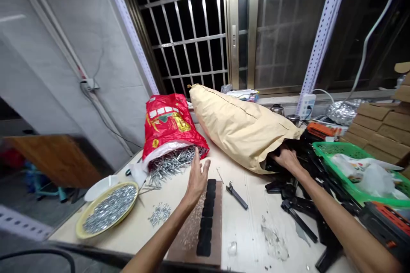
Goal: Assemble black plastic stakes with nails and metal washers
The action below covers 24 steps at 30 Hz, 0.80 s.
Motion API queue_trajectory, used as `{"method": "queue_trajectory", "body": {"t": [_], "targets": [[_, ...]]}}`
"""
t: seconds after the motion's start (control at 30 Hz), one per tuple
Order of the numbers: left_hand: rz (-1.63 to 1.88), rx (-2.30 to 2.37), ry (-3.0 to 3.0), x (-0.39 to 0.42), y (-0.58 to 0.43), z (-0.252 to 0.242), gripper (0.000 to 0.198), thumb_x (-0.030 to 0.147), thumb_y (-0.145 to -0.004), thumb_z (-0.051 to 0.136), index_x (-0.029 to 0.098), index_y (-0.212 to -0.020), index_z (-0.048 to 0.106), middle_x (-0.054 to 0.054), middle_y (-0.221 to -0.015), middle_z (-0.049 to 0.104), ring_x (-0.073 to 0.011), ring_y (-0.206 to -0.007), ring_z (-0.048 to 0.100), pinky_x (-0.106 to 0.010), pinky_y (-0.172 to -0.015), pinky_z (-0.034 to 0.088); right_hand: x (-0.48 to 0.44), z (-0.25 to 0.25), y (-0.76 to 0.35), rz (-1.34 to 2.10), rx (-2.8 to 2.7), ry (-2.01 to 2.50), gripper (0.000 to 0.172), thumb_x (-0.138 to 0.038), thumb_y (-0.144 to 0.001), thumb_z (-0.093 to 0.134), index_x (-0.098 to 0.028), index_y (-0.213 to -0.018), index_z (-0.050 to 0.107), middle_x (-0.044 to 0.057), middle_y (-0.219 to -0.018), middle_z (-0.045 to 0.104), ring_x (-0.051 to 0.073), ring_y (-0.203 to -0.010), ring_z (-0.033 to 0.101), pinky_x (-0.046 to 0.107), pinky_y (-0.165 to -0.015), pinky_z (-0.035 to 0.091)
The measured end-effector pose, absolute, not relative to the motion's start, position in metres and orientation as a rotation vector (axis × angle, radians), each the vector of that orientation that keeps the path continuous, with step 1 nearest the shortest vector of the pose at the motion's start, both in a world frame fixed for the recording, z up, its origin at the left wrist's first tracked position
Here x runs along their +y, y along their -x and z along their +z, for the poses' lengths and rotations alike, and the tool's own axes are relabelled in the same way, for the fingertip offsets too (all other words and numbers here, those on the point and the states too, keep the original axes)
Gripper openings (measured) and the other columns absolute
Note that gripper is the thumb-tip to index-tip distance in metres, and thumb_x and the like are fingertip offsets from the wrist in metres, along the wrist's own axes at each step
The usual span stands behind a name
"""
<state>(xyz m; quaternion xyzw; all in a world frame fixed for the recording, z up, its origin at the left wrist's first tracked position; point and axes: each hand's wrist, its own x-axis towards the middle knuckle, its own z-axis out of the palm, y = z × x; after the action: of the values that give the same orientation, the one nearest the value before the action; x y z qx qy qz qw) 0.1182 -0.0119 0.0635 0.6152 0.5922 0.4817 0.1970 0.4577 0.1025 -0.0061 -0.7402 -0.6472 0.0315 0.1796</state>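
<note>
Cream-coloured, the table (pixel 237 230) fills most of what I see, its far edge running below a barred window. Near the middle of that edge I see the tan paper sack (pixel 230 119) lying on its side, its mouth turned toward the right edge and dark inside. To its left, the red bag (pixel 173 128) lies with thin metal rods (pixel 173 164) spilling out toward the left edge. Toward the right edge I find the heap of black parts (pixel 310 209) by the sack's mouth, beside the green basket (pixel 384 201). The brown board (pixel 217 226) reaches the near edge around its middle, and the yellow bowl (pixel 78 225) of small metal pieces sits at the near left corner. My right hand (pixel 286 158) is in the sack's mouth; its fingers are hidden, so I cannot tell what it grips. My left hand (pixel 196 177) holds nothing, fingers spread wide above the board's far end, near the rods. One black clamp-like part (pixel 237 196) lies alone right of the board. Black pads (pixel 206 223) line the board, and loose metal bits (pixel 160 213) are scattered left of it.
</note>
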Motion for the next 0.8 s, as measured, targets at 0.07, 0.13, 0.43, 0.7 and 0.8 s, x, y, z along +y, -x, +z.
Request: {"method": "queue_trajectory", "body": {"t": [0.07, 0.13, 0.43, 0.7, 0.8], "targets": [[1.352, 1.664, -1.724, -0.042, -0.116, 0.065, 0.067, 0.046, -0.089, 0.040, 0.023, -0.145, 0.012, -0.014, -0.149, 0.021, -0.0278, -0.122, 0.046, -0.044, -0.099, 0.039, 0.090, -0.008, -0.460, 0.119, -1.840, 2.053, 0.065, -0.056, -0.082, 0.040, -0.023, -0.138, 0.033, 0.012, -0.142, 0.029, 0.044, -0.122, 0.030, 0.058, -0.085, 0.039], [1.357, 1.717, -1.797, -0.072, -0.105, 0.057, 0.065, 0.045, -0.090, 0.038, 0.025, -0.145, 0.009, -0.012, -0.149, 0.021, -0.0271, -0.126, 0.040, -0.045, -0.103, 0.035, 0.076, -0.012, -0.461, 0.155, -1.843, 2.018, 0.064, -0.057, -0.085, 0.031, -0.027, -0.141, 0.026, 0.009, -0.147, 0.019, 0.046, -0.124, 0.024, 0.064, -0.085, 0.036], [1.106, 2.352, -2.196, -0.156, -0.026, -0.057, 0.064, 0.044, -0.091, 0.035, 0.020, -0.144, 0.011, -0.014, -0.148, 0.023, -0.0311, -0.136, 0.009, -0.054, -0.104, 0.029, 0.030, -0.049, -0.434, 0.070, -1.961, 2.024, 0.075, -0.069, -0.080, 0.022, -0.027, -0.142, 0.024, 0.007, -0.149, 0.013, 0.044, -0.132, 0.009, 0.068, -0.095, 0.018], [1.087, 2.538, -2.474, -0.159, -0.031, -0.065, 0.072, 0.050, -0.088, 0.038, 0.018, -0.144, 0.008, -0.014, -0.148, 0.024, -0.0298, -0.136, 0.016, -0.043, -0.101, 0.036, 0.026, -0.061, -0.414, -0.162, -1.965, 2.017, 0.088, -0.068, -0.075, 0.027, -0.012, -0.143, 0.021, 0.010, -0.148, 0.017, 0.031, -0.136, 0.006, 0.055, -0.106, 0.012], [1.103, 2.539, -2.480, -0.159, -0.031, -0.066, 0.072, 0.051, -0.088, 0.037, 0.018, -0.144, 0.008, -0.013, -0.147, 0.025, -0.0291, -0.136, 0.018, -0.043, -0.101, 0.035, 0.033, -0.053, -0.409, -0.120, -1.947, 1.990, 0.089, -0.066, -0.076, 0.028, -0.007, -0.142, 0.018, 0.014, -0.147, 0.021, 0.030, -0.136, 0.009, 0.051, -0.107, 0.014]]}}
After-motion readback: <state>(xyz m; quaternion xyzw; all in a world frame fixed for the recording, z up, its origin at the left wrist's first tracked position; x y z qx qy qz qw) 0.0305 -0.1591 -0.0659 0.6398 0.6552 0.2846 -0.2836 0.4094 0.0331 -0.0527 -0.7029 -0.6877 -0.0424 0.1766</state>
